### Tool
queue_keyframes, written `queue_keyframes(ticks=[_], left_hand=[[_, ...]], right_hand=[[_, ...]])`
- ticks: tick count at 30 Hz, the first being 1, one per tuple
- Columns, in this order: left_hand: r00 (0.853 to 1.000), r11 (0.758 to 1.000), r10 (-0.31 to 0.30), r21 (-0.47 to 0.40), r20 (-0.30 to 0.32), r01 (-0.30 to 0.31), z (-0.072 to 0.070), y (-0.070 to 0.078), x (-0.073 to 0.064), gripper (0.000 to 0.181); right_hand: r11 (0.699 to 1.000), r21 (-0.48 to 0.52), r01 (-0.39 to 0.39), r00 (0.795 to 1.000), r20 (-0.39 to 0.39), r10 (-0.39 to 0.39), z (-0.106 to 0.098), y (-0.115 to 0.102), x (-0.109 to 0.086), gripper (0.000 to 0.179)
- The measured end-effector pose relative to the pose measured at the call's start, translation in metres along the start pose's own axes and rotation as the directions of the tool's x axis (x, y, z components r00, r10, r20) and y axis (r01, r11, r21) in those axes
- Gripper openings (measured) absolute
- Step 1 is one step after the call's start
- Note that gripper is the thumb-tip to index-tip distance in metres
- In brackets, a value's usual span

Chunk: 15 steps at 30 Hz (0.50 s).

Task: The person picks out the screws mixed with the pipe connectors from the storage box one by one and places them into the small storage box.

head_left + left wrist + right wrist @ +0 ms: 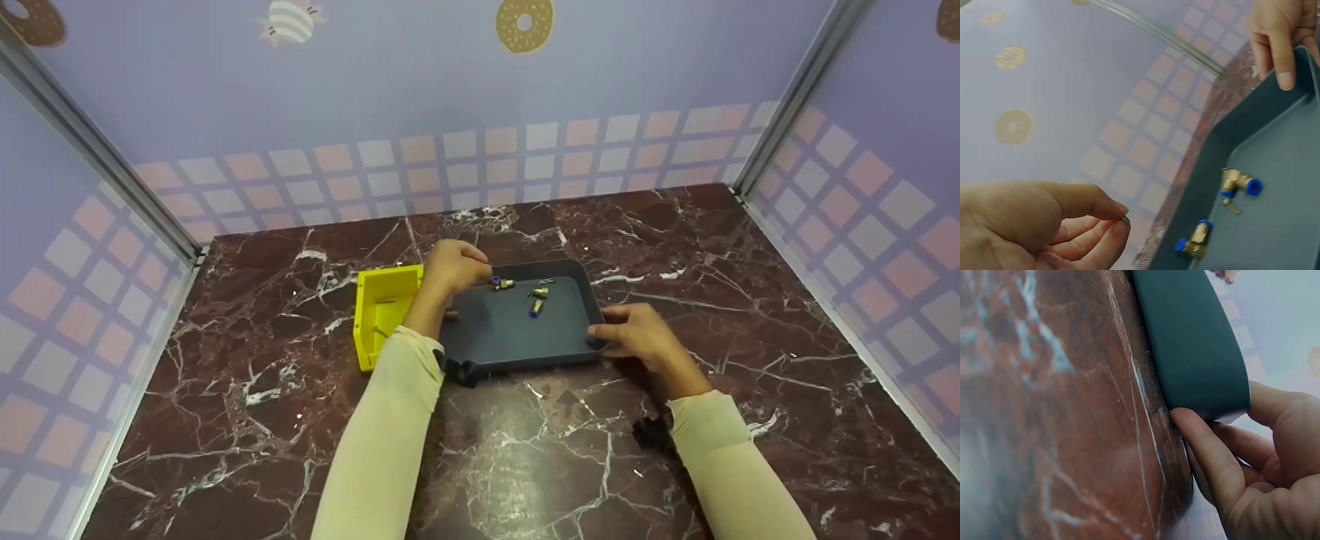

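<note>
My left hand (454,268) is over the left back part of a dark grey tray (510,330). Between its thumb and fingertips it pinches a small metal piece (1125,220), mostly covered, so its kind is unclear. At the tray's right end, my right hand (637,334) grips the rim, thumb at the top and fingers low against the outer side. Brass push-in fittings with blue collars lie in the tray, one fitting (1196,241) nearer the left hand and another fitting (1238,183) farther off. Beside the latter is a small metal part (1231,206), perhaps a screw.
A yellow bin (363,322) adjoins the tray's left end, with a few thin pieces inside; the left forearm partly hides it. The dark red marble tabletop (247,442) is bounded by patterned panels (420,82) behind and at both sides.
</note>
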<state>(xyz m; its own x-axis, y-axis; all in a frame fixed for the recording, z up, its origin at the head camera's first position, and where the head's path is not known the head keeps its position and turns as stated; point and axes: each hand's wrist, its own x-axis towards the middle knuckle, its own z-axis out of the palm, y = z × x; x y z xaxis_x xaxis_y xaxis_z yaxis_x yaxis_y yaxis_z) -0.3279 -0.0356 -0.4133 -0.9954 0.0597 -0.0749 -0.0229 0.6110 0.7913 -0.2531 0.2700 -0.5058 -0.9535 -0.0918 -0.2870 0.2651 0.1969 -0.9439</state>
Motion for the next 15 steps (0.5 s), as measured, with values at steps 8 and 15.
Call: queue_keyframes(ticks=[8,15], left_hand=[[0.999,0.999,-0.001,-0.042,-0.045,-0.001,-0.044,-0.019,-0.011,0.026],[0.995,0.989,-0.077,-0.13,-0.07,0.068,-0.076,-0.046,-0.019,0.028]], right_hand=[[1.0,0.007,-0.003,1.0,0.009,0.003,0.001,0.0,0.0,0.062],[1.0,-0.007,0.005,1.0,-0.004,-0.005,0.001,0.0,0.0,0.06]])
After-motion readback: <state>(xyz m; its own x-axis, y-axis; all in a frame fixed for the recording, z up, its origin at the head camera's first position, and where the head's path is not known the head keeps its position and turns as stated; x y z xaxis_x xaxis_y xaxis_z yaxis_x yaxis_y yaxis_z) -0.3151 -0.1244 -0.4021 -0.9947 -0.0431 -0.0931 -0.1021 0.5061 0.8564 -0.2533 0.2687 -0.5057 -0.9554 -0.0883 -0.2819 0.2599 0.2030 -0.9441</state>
